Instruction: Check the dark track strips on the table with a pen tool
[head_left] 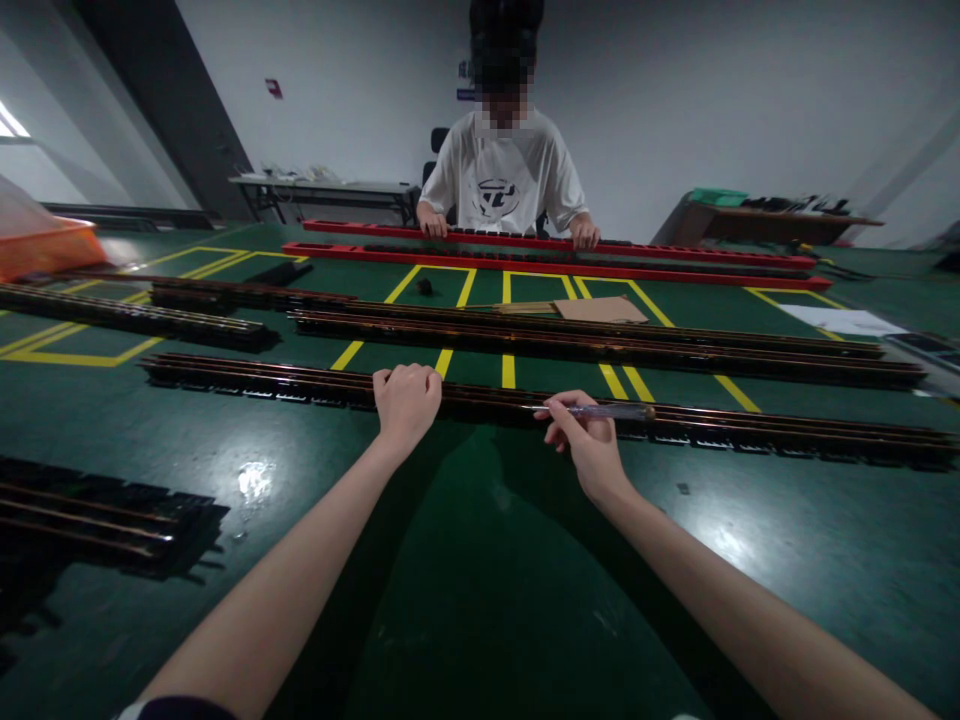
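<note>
A long black rail (pixel 262 378) with copper-coloured strips along it lies crosswise on the green table in front of me. My left hand (pixel 409 405) is closed over this rail left of its middle, its fingers wrapped over the far side and partly hidden. In my right hand (pixel 589 440) is a screwdriver (pixel 611 410) with a clear, purplish handle, held between thumb and fingers. Its thin shaft points left and lies low over the rail; whether the tip touches the rail, I cannot tell.
Beyond are more black rails (pixel 600 345), a cardboard piece (pixel 600 310) and red rails (pixel 525 262). A co-worker (pixel 499 165) rests both hands on the far red rail. Another black rail (pixel 97 520) lies near left; an orange bin (pixel 49 245) stands far left.
</note>
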